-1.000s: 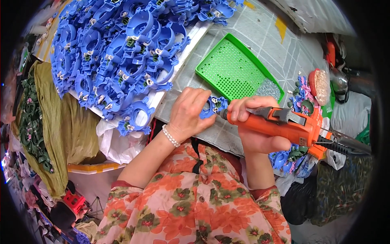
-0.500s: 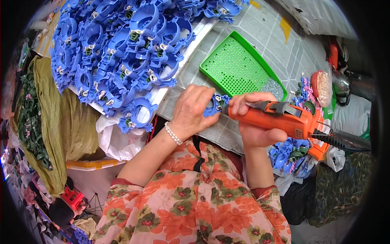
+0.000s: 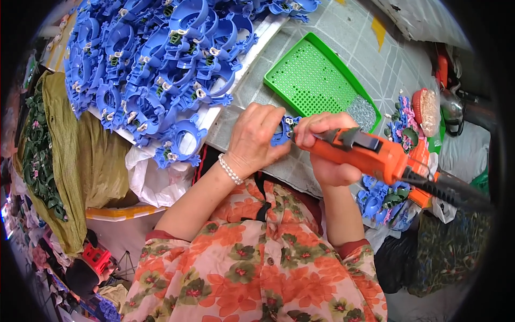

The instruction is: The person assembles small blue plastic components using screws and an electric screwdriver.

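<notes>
My left hand, with a pearl bracelet at the wrist, is closed on a blue plastic ring-shaped part at the table's near edge. Small white and dark green pieces sit on that part's right side. My right hand is wrapped round an orange electric screwdriver with a black cord. The tool lies nearly level, and its tip points left at the blue part. My fingers hide whether tip and part touch. Just beyond both hands is a green perforated tray with small silvery screws heaped in its right corner.
A big heap of similar blue parts covers a white board at the left. More blue parts lie beside my right forearm. A red-rimmed brush lies at the right. An olive cloth sack holds green pieces at far left.
The screwdriver's rear end has swung a little toward me and right, and its tip has shifted slightly left. Both hands keep their hold, and the whole view has shifted slightly.
</notes>
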### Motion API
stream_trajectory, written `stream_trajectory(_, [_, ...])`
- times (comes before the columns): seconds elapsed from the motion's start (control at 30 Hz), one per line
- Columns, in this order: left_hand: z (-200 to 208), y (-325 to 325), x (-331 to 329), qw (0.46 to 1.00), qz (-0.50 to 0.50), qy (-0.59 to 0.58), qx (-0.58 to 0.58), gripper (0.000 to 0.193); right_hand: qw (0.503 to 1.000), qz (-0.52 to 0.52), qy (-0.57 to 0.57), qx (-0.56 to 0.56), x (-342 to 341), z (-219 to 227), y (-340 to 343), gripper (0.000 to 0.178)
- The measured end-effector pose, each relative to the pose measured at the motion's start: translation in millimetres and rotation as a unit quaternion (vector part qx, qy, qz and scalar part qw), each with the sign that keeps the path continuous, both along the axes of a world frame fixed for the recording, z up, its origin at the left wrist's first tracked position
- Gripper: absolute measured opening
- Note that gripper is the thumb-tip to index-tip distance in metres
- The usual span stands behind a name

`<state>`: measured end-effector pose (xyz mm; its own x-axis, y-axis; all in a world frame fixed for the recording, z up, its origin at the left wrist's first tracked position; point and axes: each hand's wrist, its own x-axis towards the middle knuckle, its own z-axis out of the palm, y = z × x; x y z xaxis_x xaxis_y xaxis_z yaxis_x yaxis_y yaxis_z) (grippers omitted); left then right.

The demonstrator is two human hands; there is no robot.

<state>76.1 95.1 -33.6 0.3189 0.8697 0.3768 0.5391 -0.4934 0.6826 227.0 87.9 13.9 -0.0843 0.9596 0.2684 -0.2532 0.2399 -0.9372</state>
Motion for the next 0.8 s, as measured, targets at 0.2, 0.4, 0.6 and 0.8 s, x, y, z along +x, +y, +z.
stream_trajectory(0.2, [-1.6,-2.9,-0.1,1.0,0.008,-0.004,0.008,0.046,0.995,-0.014,0.075,-0.06,5.8,3.8,-1.6,0.09])
stream_trajectory(0.4, [-0.1,-6.8,-5.9,1.0,0.015,-0.013,0.014,0.045,0.993,0.018,0.111,0.019,18.4,19.5,-1.5,0.095])
stream_trajectory(0.6, [24.7,-56.7,-32.6,0.998,-0.007,-0.066,0.014,0.044,0.996,-0.038,0.077,-0.001,29.3,25.7,-15.7,0.095])
stream_trajectory(0.8, [36.5,-131.6,-104.4,0.998,0.048,-0.022,-0.043,0.045,0.995,-0.083,-0.032,-0.054,38.5,29.3,-9.1,0.083])
